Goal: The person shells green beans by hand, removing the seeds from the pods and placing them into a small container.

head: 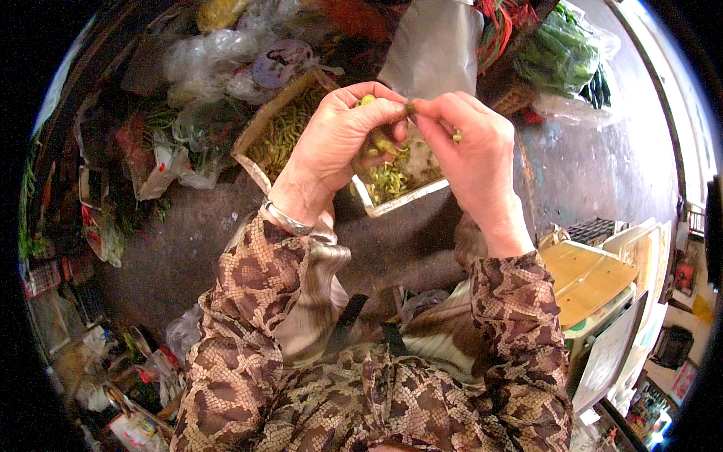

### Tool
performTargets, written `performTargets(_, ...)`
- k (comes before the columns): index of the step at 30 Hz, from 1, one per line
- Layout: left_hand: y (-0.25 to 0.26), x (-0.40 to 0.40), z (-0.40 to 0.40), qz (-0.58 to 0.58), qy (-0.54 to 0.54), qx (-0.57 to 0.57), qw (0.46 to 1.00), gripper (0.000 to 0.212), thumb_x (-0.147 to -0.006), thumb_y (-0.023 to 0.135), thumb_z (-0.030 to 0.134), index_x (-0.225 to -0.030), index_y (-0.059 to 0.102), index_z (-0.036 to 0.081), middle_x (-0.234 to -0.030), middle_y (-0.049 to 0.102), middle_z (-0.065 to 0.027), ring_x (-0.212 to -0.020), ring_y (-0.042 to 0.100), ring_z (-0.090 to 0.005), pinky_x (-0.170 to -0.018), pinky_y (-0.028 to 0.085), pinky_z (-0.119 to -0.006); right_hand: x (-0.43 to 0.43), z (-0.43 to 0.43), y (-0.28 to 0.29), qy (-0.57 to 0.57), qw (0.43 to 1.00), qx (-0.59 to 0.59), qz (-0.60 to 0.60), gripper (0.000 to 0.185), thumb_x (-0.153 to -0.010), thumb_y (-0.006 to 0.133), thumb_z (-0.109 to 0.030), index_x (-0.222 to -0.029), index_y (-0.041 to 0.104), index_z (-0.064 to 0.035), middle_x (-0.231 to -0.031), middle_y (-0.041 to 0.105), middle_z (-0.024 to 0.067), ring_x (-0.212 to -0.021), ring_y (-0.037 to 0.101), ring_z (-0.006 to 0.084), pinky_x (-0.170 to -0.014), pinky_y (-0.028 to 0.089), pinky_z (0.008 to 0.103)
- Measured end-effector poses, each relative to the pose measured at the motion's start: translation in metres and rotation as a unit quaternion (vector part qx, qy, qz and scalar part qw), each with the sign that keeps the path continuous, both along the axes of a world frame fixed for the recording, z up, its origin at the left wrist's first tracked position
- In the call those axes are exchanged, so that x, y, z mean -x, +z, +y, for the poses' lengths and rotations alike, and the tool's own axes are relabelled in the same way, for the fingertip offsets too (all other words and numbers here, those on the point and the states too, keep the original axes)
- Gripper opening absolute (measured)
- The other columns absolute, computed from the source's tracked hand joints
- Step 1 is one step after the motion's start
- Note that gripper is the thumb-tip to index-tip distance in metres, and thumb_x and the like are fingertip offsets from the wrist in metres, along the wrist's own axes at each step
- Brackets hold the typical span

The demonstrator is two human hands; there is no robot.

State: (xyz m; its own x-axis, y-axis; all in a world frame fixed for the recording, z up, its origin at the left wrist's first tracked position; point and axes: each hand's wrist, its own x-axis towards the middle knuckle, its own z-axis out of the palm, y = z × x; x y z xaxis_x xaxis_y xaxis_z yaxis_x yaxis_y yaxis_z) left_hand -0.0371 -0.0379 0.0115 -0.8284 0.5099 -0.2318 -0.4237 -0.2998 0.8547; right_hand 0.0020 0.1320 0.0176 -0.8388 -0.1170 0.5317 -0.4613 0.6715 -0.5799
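Observation:
My left hand, with a metal bracelet at the wrist, is closed around several yellow-green pods. The fingertips of my right hand meet those of my left at a small brownish piece, too small to name. A small green bit shows at the fingers of my right hand. Beneath both hands lies a pale shallow box with small green beans or shelled pieces in it. Left of it stands a larger box filled with green pods.
Clear plastic bags crowd the upper left. Bagged leafy greens lie at the upper right beside red strings. A silvery plastic sheet is behind my hands. Stacked plastic containers stand at the lower right.

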Motion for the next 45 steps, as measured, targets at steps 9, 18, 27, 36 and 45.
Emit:
performTargets(9, -0.001, 0.001, -0.003, -0.027, -0.003, -0.035, 0.999, 0.007, -0.084, 0.062, 0.011, -0.086, 0.06, 0.004, -0.066, 0.06, -0.003, -0.054, 0.056, -0.0083, -0.045, 0.046, -0.02, 0.0, -0.001, -0.004, 0.033, 0.948, 0.258, -0.183, 0.011, -0.08, 0.066, -0.009, -0.088, 0.066, -0.0011, -0.071, 0.063, 0.0033, -0.064, 0.056, 0.0071, -0.058, 0.045, 0.0224)
performTargets(18, -0.005, -0.002, 0.0, 0.004, 0.012, 0.026, 1.0, 0.014, -0.084, 0.064, 0.014, -0.094, 0.061, 0.005, -0.075, 0.062, -0.0022, -0.059, 0.058, -0.0084, -0.046, 0.045, -0.021, 0.004, 0.002, 0.0, 0.066, 0.823, 0.458, -0.33, 0.019, -0.086, 0.065, -0.019, -0.094, 0.066, -0.0019, -0.069, 0.057, -0.0059, -0.055, 0.043, -0.0005, -0.047, 0.032, 0.0161)
performTargets(27, -0.01, -0.002, 0.001, 0.014, -0.01, 0.016, 1.0, 0.018, -0.082, 0.067, 0.012, -0.097, 0.061, 0.005, -0.082, 0.065, -0.004, -0.066, 0.06, -0.0109, -0.055, 0.049, -0.022, 0.004, 0.001, -0.001, 0.068, 0.788, 0.514, -0.332, 0.021, -0.088, 0.062, -0.021, -0.1, 0.065, -0.0048, -0.062, 0.05, -0.0086, -0.048, 0.035, -0.0014, -0.042, 0.025, 0.0155)
performTargets(36, -0.008, 0.0, 0.002, 0.034, -0.014, 0.023, 0.999, 0.016, -0.083, 0.067, 0.013, -0.093, 0.061, 0.003, -0.077, 0.064, -0.0042, -0.065, 0.06, -0.0102, -0.058, 0.048, -0.022, 0.002, 0.005, -0.001, 0.054, 0.868, 0.388, -0.304, 0.018, -0.087, 0.06, -0.011, -0.102, 0.064, -0.0008, -0.081, 0.065, -0.0009, -0.074, 0.056, 0.0033, -0.068, 0.045, 0.0185)
performTargets(45, -0.008, -0.002, 0.001, 0.025, -0.035, 0.043, 0.998, 0.012, -0.086, 0.064, 0.017, -0.088, 0.062, 0.005, -0.072, 0.062, -0.0007, -0.061, 0.058, -0.0067, -0.055, 0.046, -0.019, 0.002, 0.006, -0.012, 0.117, 0.905, 0.341, -0.227, 0.019, -0.087, 0.06, -0.009, -0.103, 0.065, -0.001, -0.084, 0.066, 0.0008, -0.077, 0.059, 0.0061, -0.069, 0.047, 0.0207)
